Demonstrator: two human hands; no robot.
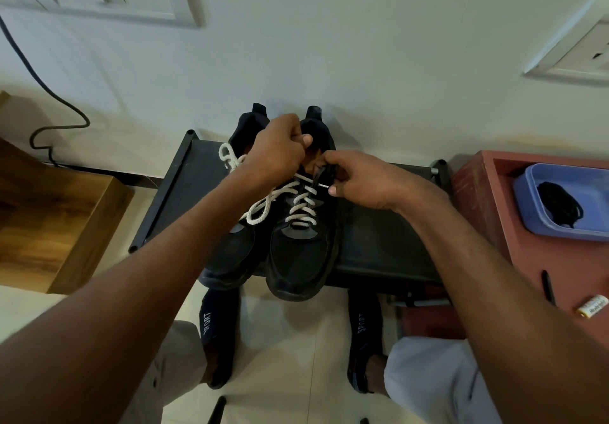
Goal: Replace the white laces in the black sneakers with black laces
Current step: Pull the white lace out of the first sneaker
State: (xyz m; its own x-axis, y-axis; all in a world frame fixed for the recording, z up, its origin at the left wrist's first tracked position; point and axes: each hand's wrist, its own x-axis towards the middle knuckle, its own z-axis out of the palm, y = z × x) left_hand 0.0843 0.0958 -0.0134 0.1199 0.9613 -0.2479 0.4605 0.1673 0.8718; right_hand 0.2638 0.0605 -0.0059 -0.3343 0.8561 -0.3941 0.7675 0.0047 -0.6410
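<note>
At the left of the frame stands a wooden box (62, 212), and a black cable (49, 100) runs down the wall above it. In the centre, two black sneakers (296, 252) stand side by side on a small black counter (379, 242), toes toward me. A loose loop of the white lace (260, 209) lies over the left sneaker, and the rest is crossed through the eyelets of the right one. My left hand (276, 153) is above the sneaker opening, its fingers curled around the tongue at the top. My right hand (359, 183), just to the right, pinches the tip of the white lace between thumb and forefinger, near the top eyelets. Below the counter I see my two feet in dark socks (217, 321) on the tiled floor. At the right of the frame, a red cabinet (487, 212) carries a blue tray (534, 222), and the black laces (560, 206) lie coiled inside it. A small battery (593, 306) lies lower on the red surface.
</note>
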